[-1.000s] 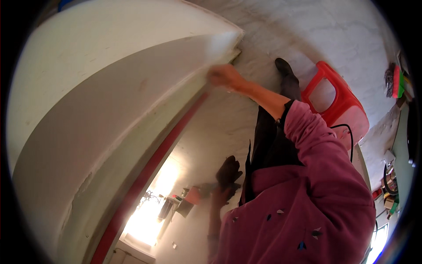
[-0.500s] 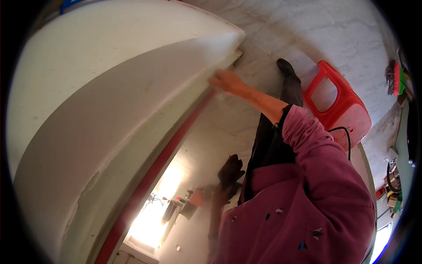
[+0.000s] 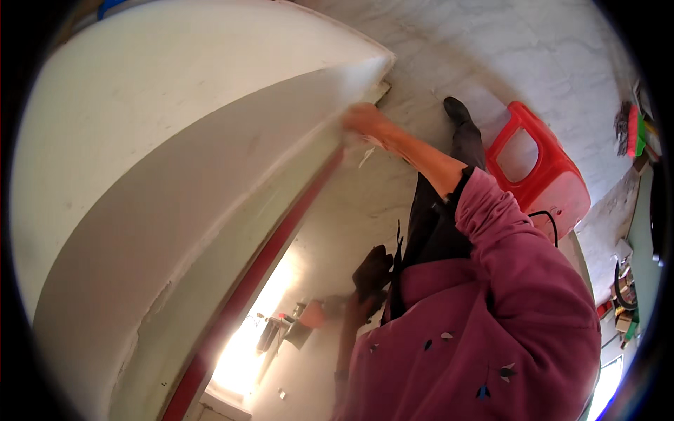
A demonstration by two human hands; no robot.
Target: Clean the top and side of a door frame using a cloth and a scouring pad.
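My right hand (image 3: 365, 121), blurred, reaches across to the pale greenish edge (image 3: 242, 228) of a large white wall-like surface (image 3: 161, 105), close to the top of a dark red strip (image 3: 260, 259). Its fingers look closed; what they hold, if anything, is hidden. A thin pale scrap (image 3: 366, 157) shows just below that wrist. Lower down, beside my body, my left hand (image 3: 357, 309) is closed around a dark lobed thing (image 3: 372, 272) that looks like a glove. Some thin dark strands (image 3: 398, 245) stick up next to it.
A red plastic stool (image 3: 544, 172) lies on the grey floor (image 3: 449, 42) to the right of my legs, with a black cable (image 3: 551, 219) near it. A red and green brush (image 3: 636, 130) is at the far right. Bright light (image 3: 242, 358) comes from the lower left.
My right hand has shifted slightly along the edge, and its wrist has turned. The pale scrap and the dark strands now show. The view has moved a little.
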